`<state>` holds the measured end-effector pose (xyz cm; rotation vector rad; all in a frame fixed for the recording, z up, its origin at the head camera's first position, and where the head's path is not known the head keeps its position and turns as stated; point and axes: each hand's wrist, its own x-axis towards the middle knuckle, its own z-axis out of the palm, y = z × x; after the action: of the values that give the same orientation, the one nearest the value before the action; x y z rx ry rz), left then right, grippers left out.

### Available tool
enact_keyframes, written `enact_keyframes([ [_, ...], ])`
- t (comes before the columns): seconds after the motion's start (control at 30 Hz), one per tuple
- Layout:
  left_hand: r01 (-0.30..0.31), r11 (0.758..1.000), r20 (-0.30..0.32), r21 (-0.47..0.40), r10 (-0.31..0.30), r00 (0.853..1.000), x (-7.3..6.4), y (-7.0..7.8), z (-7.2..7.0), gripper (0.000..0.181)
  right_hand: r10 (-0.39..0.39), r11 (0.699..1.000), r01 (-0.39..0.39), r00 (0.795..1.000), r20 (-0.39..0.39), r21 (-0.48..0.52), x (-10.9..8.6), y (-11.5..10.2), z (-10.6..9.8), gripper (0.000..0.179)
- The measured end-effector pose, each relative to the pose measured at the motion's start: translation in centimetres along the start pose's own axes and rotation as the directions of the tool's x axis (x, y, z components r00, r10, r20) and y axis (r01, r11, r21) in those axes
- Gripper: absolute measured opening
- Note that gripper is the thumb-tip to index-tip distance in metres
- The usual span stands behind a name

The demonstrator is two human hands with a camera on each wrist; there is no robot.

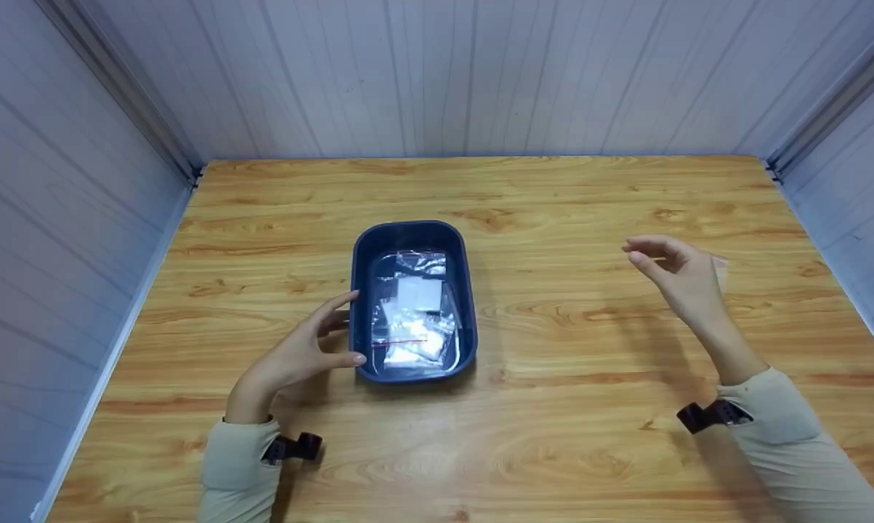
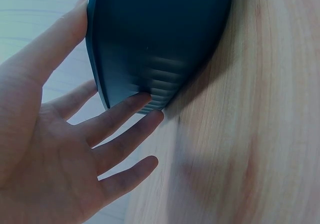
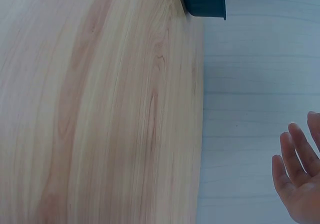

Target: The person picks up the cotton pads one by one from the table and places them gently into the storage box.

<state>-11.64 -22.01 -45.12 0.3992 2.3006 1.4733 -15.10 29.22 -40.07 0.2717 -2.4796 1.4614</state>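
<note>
A dark blue plastic bin (image 1: pixel 471 330) stands on the wooden table. Inside lie several clear zip bags (image 1: pixel 422 261), one with a red seal line, and a white square piece (image 1: pixel 419 294). My left hand (image 1: pixel 295 356) is at the bin's left side, thumb and index fingertip at the rim. In the left wrist view its other fingers are spread, some against the ribbed outer wall of the bin (image 2: pixel 160 29). Well off to the right, my right hand (image 1: pixel 680 280) hovers above the table with loosely bent fingers and holds nothing. The right wrist view catches only part of this hand (image 3: pixel 300 179).
A small clear bag (image 1: pixel 720 269) lies on the table, partly hidden behind my right hand. White panelled walls (image 1: pixel 437 80) enclose the table (image 1: pixel 553 436) at the back and both sides. Dark camera mounts (image 1: pixel 713 416) are strapped to both wrists.
</note>
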Motion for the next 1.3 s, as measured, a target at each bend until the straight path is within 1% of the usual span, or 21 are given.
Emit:
enact_keyframes([
  [0.2,0.002,1.000,-0.004,-0.002,-0.002,1.000,-0.1,0.0,0.0,0.094,0.007,0.999,-0.007,1.000,-0.016,-0.033,-0.2,0.3,-0.9,0.031],
  [0.23,0.001,1.000,-0.004,-0.002,-0.001,1.000,-0.1,0.0,0.0,0.093,0.007,0.999,-0.007,1.000,-0.018,-0.035,-0.3,0.0,-1.0,0.031],
  [0.43,-0.004,1.000,-0.003,0.001,0.004,1.000,0.0,0.0,0.0,0.093,0.018,1.000,-0.018,1.000,-0.025,-0.011,-0.5,0.6,-1.9,0.027],
  [0.47,-0.003,1.000,-0.004,0.001,0.003,1.000,0.0,0.0,0.0,0.093,0.020,1.000,-0.020,0.999,-0.025,-0.008,-0.5,1.2,-2.1,0.027],
  [0.5,-0.002,1.000,-0.004,0.002,0.002,1.000,0.0,0.0,0.0,0.093,0.021,1.000,-0.021,1.000,-0.023,-0.005,-0.6,1.3,-2.3,0.027],
  [0.9,-0.005,1.000,-0.002,-0.012,0.005,1.000,0.0,-0.1,-0.1,0.094,0.038,0.999,-0.039,0.998,-0.048,-0.032,-1.0,2.4,-3.9,0.028],
  [1.03,0.018,1.000,-0.007,-0.007,-0.018,1.000,0.0,0.0,-0.1,0.096,0.033,0.998,-0.036,0.998,-0.053,-0.044,-1.2,2.7,-4.4,0.027],
  [1.13,0.040,0.999,-0.012,-0.004,-0.040,0.999,0.0,0.1,-0.1,0.097,0.026,0.999,-0.027,0.999,-0.048,-0.036,-1.3,2.9,-4.8,0.026],
  [1.3,0.056,0.998,-0.013,-0.008,-0.056,0.998,0.0,0.1,0.0,0.096,0.021,0.999,-0.021,0.999,-0.034,-0.026,-1.7,3.4,-5.4,0.025],
])
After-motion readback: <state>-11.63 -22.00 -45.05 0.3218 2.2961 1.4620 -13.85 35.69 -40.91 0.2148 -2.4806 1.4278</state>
